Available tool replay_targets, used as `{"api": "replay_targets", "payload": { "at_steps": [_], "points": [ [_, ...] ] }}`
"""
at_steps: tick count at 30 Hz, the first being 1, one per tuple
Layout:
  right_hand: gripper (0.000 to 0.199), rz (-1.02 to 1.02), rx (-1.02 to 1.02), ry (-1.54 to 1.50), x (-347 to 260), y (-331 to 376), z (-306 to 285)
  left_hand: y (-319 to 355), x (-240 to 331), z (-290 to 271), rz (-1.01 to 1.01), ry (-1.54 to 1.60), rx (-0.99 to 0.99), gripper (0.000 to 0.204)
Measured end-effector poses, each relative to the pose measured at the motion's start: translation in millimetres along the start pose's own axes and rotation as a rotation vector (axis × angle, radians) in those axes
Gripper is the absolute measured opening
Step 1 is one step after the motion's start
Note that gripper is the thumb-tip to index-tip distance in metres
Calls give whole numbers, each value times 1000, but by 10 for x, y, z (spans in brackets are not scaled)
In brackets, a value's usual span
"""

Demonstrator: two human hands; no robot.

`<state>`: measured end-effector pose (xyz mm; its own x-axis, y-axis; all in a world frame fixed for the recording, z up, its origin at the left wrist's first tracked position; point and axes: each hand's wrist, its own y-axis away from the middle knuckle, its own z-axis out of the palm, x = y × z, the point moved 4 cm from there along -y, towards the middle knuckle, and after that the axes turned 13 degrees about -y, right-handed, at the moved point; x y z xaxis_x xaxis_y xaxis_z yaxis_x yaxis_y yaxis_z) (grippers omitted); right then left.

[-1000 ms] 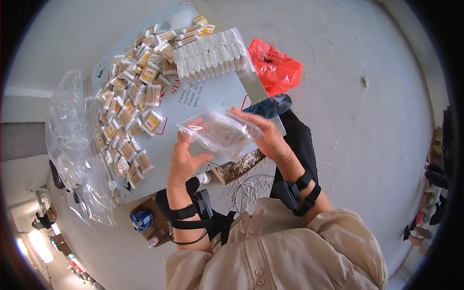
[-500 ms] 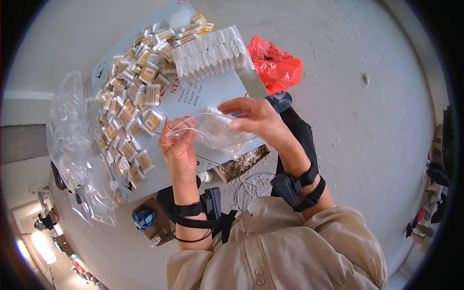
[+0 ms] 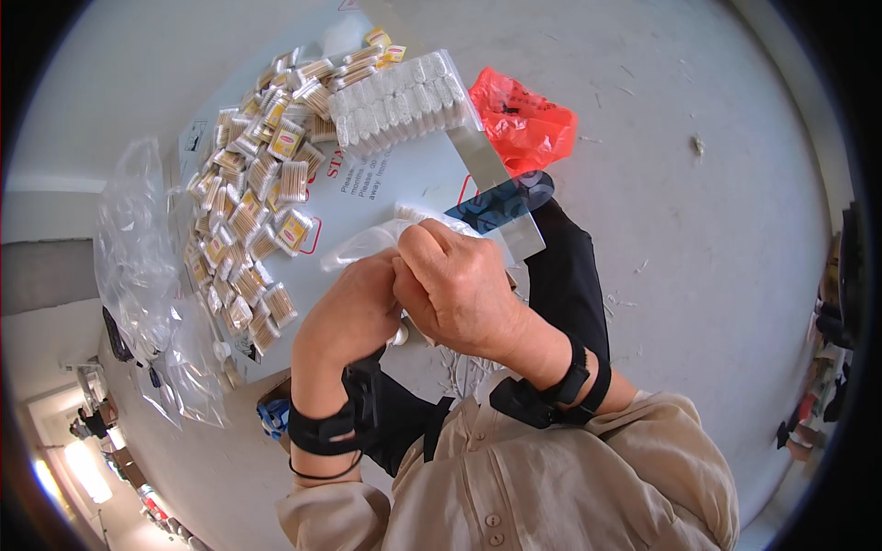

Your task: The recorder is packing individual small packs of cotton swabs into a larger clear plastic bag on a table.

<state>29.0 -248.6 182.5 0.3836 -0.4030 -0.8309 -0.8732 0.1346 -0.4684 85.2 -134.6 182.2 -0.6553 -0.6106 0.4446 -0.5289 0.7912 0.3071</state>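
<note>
My left hand and my right hand meet over the near edge of the pale board, both with curled fingers. A clear plastic bag sticks out beyond them, its near edge gathered in their grip. The exact pinch of the fingertips is hidden behind my knuckles. White-tipped cotton swabs show just past my right hand; whether they lie inside the bag I cannot tell. Small packs of cotton swabs with yellow labels lie heaped on the left of the board.
A wrapped block of white-tipped bundles sits at the board's far side. Beyond its right edge lies a red plastic bag. Large clear plastic sheeting hangs at the left. Loose sticks are scattered on the floor.
My hands have come together and nearer my body. My right hand has closed, and the bag's opening is now gathered between both hands, which cover the box of loose sticks below.
</note>
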Motion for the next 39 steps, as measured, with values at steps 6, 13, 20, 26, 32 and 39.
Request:
{"api": "replay_targets", "payload": {
  "at_steps": [6,13,20,26,32,39],
  "points": [
    [15,25,77,-205,40,148,204,-41,-239,284,107,334,43,28],
    [15,166,120,-358,37,148,315,-167,-632,740,171,204,29,28],
    [17,341,205,-679,123,-11,187,-753,-530,742,216,396,-74,29],
    [13,598,137,-1153,230,49,304,-1178,-344,763,142,-446,-730,20],
    [24,597,89,-1089,470,-65,-52,-831,-136,295,-25,-288,-554,19],
    [25,615,122,-1135,693,31,-207,-266,76,-161,197,-234,-227,24]
  ]
}}
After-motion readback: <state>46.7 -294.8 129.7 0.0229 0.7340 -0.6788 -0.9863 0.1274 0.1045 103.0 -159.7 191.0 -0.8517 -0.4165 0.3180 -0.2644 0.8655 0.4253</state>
